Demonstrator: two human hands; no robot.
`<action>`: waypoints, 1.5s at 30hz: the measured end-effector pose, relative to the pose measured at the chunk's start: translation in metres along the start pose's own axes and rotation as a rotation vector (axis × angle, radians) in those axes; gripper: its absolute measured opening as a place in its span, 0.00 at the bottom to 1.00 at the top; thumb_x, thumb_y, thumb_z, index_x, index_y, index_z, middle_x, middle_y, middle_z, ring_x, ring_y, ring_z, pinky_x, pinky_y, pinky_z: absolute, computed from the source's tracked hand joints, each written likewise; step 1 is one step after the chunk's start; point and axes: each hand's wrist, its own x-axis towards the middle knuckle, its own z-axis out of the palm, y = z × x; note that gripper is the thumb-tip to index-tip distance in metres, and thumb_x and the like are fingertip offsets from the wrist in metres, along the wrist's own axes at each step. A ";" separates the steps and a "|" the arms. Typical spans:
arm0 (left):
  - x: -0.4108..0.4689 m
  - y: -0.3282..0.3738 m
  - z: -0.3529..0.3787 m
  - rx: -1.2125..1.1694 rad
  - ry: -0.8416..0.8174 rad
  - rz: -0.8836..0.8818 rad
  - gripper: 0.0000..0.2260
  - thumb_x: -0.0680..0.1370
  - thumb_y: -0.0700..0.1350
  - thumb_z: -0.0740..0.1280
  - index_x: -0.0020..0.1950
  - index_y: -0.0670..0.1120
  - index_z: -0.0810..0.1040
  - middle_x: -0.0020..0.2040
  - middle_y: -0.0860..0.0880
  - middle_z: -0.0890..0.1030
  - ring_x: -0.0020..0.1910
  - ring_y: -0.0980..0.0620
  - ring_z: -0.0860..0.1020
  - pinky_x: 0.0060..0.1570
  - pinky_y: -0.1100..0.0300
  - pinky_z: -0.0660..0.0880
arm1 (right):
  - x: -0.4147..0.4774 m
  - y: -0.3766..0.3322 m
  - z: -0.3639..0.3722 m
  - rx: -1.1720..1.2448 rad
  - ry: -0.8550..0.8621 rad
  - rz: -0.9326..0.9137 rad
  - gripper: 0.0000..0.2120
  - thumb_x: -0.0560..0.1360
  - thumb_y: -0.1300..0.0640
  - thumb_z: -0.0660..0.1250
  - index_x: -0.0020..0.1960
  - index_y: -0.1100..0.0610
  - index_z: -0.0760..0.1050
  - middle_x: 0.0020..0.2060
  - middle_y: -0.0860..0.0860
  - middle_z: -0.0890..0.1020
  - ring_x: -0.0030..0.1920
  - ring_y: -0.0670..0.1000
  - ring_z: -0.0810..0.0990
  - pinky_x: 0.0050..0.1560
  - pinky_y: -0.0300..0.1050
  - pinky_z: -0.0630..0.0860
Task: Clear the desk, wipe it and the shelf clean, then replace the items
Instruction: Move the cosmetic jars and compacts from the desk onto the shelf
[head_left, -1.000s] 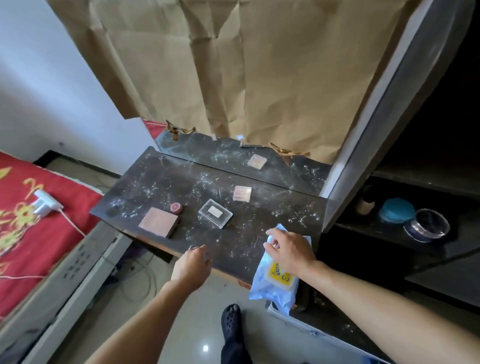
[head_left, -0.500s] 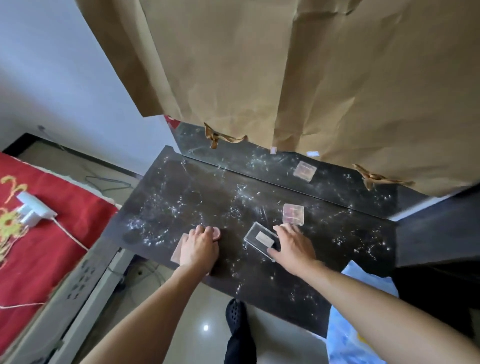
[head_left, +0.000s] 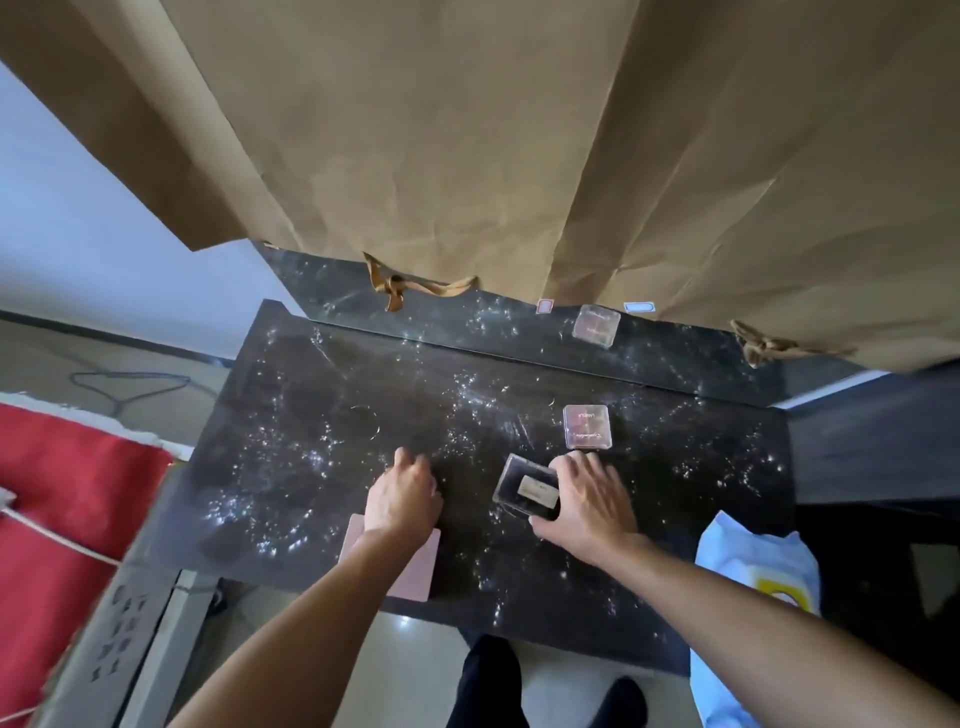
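Dusty black desk (head_left: 311, 415) | left hand (head_left: 402, 496) knuckles-up, grip unclear | right hand (head_left: 587, 499) grip — holding clear case (head_left: 527, 488)

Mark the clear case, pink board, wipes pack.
clear case (head_left: 530, 488): head view, on its white label.
pink board (head_left: 422, 571): head view, uncovered right part.
wipes pack (head_left: 748, 561): head view, pale blue top.

Both forearms (head_left: 291, 639) are bare, from the left hand (head_left: 402, 493) and the right hand (head_left: 587, 499) back to the edge of view. Lower down, one leg wears dark trousers (head_left: 488, 675). Beside it is a black shoe (head_left: 626, 696) with a rounded toe
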 end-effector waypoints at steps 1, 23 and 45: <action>0.001 0.001 -0.001 -0.010 0.002 0.009 0.11 0.78 0.46 0.62 0.57 0.42 0.73 0.57 0.43 0.70 0.50 0.41 0.77 0.45 0.52 0.72 | -0.001 0.001 -0.001 0.049 0.012 0.009 0.25 0.64 0.40 0.68 0.54 0.51 0.66 0.51 0.48 0.76 0.51 0.52 0.75 0.50 0.46 0.69; -0.149 0.240 0.022 -0.021 0.297 0.493 0.12 0.79 0.53 0.60 0.55 0.46 0.73 0.52 0.45 0.77 0.48 0.37 0.78 0.42 0.51 0.72 | -0.226 0.198 -0.055 0.602 0.417 0.225 0.21 0.74 0.38 0.61 0.39 0.56 0.66 0.29 0.52 0.75 0.36 0.60 0.78 0.36 0.51 0.70; -0.199 0.556 -0.065 0.043 0.491 0.946 0.18 0.78 0.49 0.64 0.66 0.46 0.69 0.57 0.47 0.75 0.56 0.45 0.75 0.47 0.50 0.75 | -0.341 0.392 -0.173 0.839 0.908 0.490 0.12 0.77 0.45 0.64 0.45 0.55 0.74 0.34 0.52 0.80 0.31 0.53 0.79 0.32 0.54 0.77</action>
